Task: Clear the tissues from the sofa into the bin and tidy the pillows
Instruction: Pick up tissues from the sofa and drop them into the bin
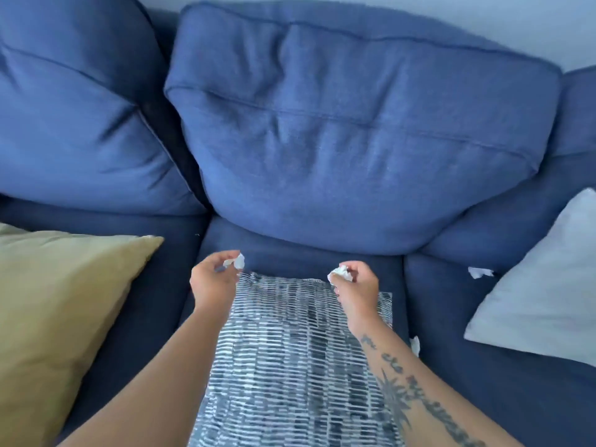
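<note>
My left hand (213,279) pinches a small crumpled white tissue (238,262) above the sofa seat. My right hand (358,285) is closed around another crumpled tissue (340,273). Both hands hover over the far edge of a blue-and-white striped pillow (290,366) lying flat on the seat. A loose tissue (480,272) lies on the right seat beside a pale grey pillow (541,285). Another tissue scrap (416,345) peeks out by my right forearm. An olive-green pillow (54,301) lies on the left seat. No bin is in view.
The blue sofa has two large back cushions, one at centre (354,130) and one at left (71,108). The armrest (577,108) rises at the far right. A dark gap runs between the two back cushions.
</note>
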